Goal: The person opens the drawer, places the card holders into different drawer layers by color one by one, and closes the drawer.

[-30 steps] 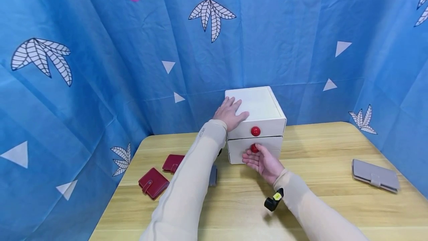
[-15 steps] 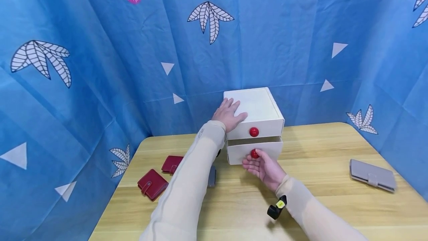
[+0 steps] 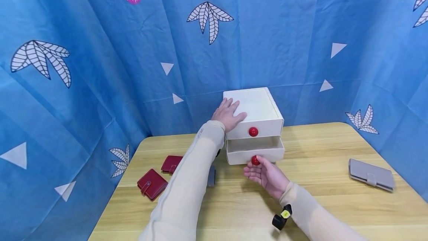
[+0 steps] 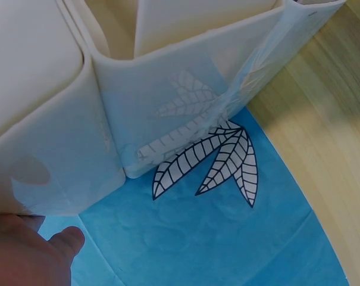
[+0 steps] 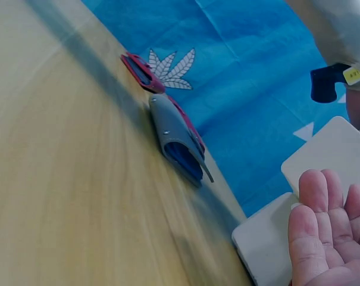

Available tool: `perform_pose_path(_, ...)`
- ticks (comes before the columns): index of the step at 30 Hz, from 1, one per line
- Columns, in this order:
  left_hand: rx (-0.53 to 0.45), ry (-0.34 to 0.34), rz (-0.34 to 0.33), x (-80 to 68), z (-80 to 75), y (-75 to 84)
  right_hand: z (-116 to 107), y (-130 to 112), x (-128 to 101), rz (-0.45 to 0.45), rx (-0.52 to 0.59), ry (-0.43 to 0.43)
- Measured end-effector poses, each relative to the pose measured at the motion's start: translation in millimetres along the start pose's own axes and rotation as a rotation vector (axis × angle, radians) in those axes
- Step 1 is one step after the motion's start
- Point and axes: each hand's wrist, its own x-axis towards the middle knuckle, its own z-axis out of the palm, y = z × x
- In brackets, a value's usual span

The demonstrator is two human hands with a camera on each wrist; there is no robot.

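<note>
A white two-drawer box [image 3: 252, 103] stands at the back of the table, a round red knob on each drawer. Its lower drawer [image 3: 239, 158] is pulled partway out, and the part of its inside that shows holds nothing. My right hand [image 3: 269, 177] pinches the lower red knob [image 3: 255, 160] between thumb and index finger, the other fingers loosely extended below. Fingers spread, my left hand [image 3: 229, 114] rests on the box's top at its left edge. The upper drawer [image 3: 237, 131] is closed, its red knob [image 3: 253, 132] untouched.
Two dark red wallets [image 3: 152, 184] [image 3: 171, 163] lie left of my left forearm. A grey wallet [image 3: 211, 177], partly hidden by that forearm, stands left of the box; another grey wallet [image 3: 371, 174] lies at the right. A blue patterned curtain [image 3: 284, 40] hangs behind the table.
The lower drawer, closed a second ago, has slid out toward me with my right hand on its knob. My left hand has stayed on top of the box.
</note>
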Motion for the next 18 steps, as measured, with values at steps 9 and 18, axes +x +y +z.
perform_pose_path(9,0.005,-0.001,0.005,0.6,0.2,-0.4,-1.3,5.0,-14.6,0.008,-0.020,-0.062)
perform_pose_path(18,0.010,0.000,0.011,0.6,-0.3,-0.2,-4.6,9.4,-26.2,0.012,-0.070,-0.109)
